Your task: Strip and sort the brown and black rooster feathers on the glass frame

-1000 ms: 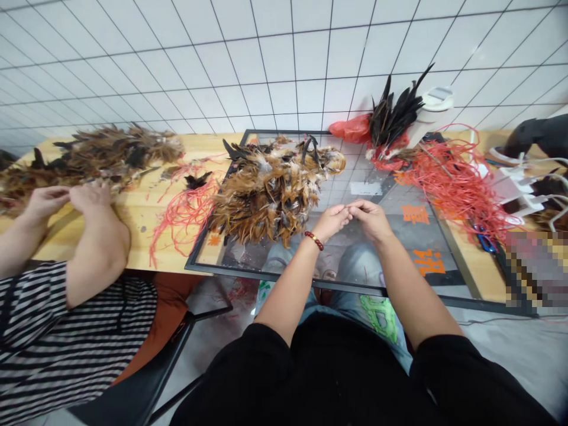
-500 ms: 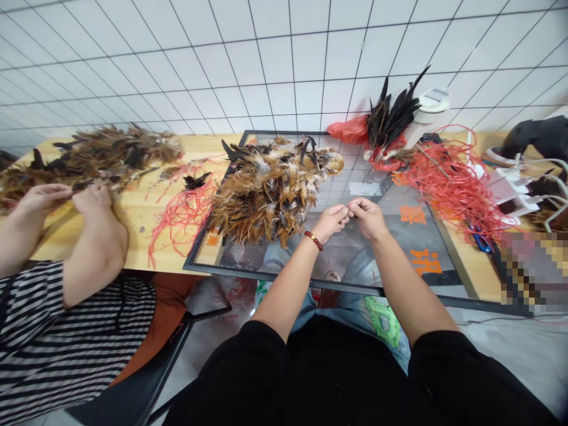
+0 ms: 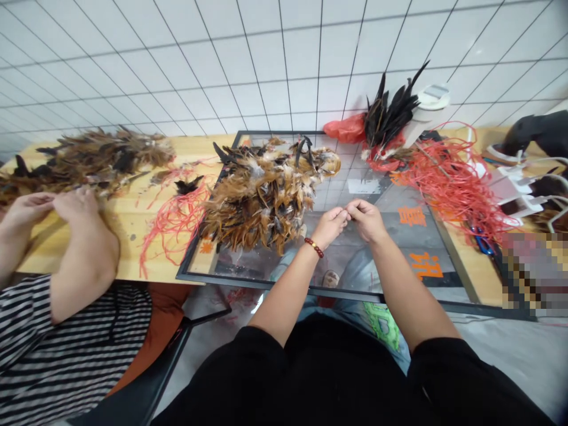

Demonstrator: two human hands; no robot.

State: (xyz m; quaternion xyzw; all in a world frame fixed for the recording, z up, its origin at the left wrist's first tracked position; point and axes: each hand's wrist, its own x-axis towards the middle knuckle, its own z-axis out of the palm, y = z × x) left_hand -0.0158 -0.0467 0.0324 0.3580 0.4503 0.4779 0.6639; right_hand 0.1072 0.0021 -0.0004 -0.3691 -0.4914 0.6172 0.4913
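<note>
My left hand (image 3: 331, 226), with a beaded bracelet (image 3: 314, 246) on its wrist, is closed in a pinch over the glass panel (image 3: 248, 266). Its fingertips meet those of my right hand (image 3: 366, 220), which is also pinched shut. Whatever lies between the fingers is too small or hidden to make out. Just left of my hands a heap of brown feathers (image 3: 261, 201) rests on the glass. Farther right lies a tangle of red plastic strings (image 3: 452, 183). Black feathers (image 3: 390, 112) stand in a bunch behind it, by a red plastic bag (image 3: 344, 129).
At the left, a co-worker's hands (image 3: 75, 204) work beside another feather pile (image 3: 110, 155) on the wooden table (image 3: 133, 248). Loose red strings (image 3: 175, 219) lie between us. Blue-handled scissors (image 3: 483, 241), a white container (image 3: 428, 109) and white cables (image 3: 550, 201) are at the right.
My view has shifted slightly, so the co-worker and left-hand feathers sit farther left. My hands stay pinched together in nearly the same place.
</note>
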